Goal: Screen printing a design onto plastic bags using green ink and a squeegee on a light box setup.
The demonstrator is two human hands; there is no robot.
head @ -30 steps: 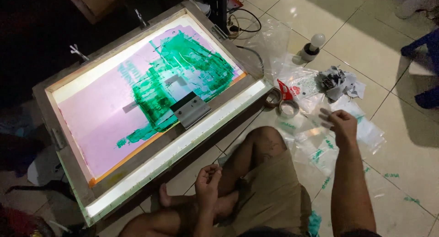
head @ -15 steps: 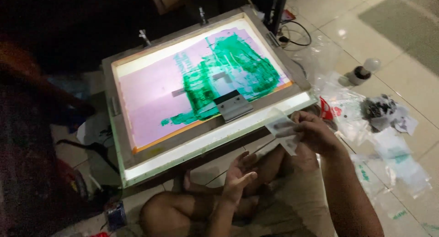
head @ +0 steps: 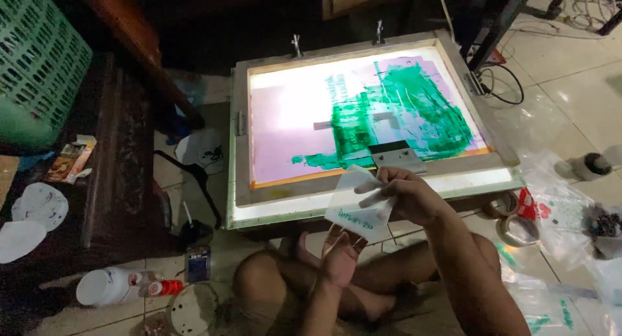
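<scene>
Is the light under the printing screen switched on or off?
On. The framed screen glows bright white and pink from below, and a lit strip shines along its front edge, while the room around is dark.

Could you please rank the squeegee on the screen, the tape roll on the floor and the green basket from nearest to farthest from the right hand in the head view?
From the right hand:
1. Squeegee, just above it on the screen's lower edge.
2. Tape roll, on the floor to its right.
3. Green basket, far off at the top left.

Green basket (head: 35, 70), white plates (head: 29, 216), tape rolls (head: 515, 226), cables (head: 502, 83), plastic bags (head: 557, 206).
</scene>
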